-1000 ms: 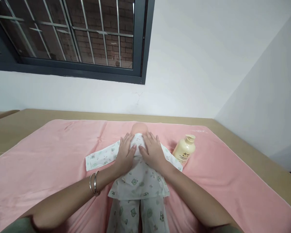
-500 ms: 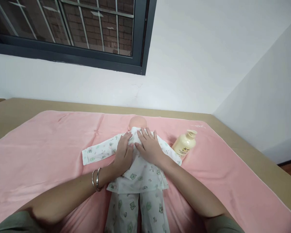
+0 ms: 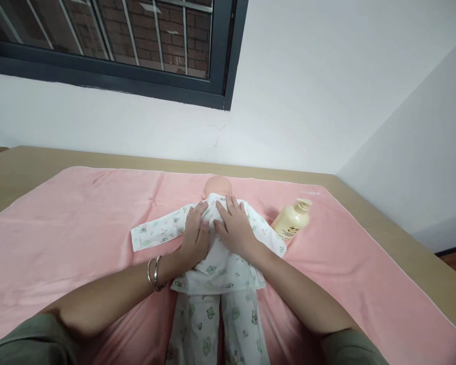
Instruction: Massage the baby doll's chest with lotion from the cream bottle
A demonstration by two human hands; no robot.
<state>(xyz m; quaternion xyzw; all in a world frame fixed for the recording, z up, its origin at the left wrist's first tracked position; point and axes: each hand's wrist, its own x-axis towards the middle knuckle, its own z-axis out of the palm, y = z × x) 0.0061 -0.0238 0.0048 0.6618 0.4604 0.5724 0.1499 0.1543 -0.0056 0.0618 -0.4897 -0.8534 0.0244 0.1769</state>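
Note:
A baby doll point(image 3: 217, 185) lies on a pink towel point(image 3: 68, 223), its head toward the wall. It wears a white top and trousers point(image 3: 216, 268) printed with small green bears. My left hand point(image 3: 194, 234), with bangles on the wrist, lies flat on the doll's chest, fingers stretched out. My right hand point(image 3: 234, 228) lies flat beside it on the chest, fingers spread. The two thumbs almost touch at the middle of the top. Neither hand holds anything.
A cream pump bottle point(image 3: 292, 221) lies tilted on the towel just right of the doll's sleeve. The towel covers a tan surface point(image 3: 410, 243) set against a white wall, with a barred dark-framed window point(image 3: 110, 45) above.
Both hands have slid a little down the doll's chest, away from its neck. The view has tilted slightly downward.

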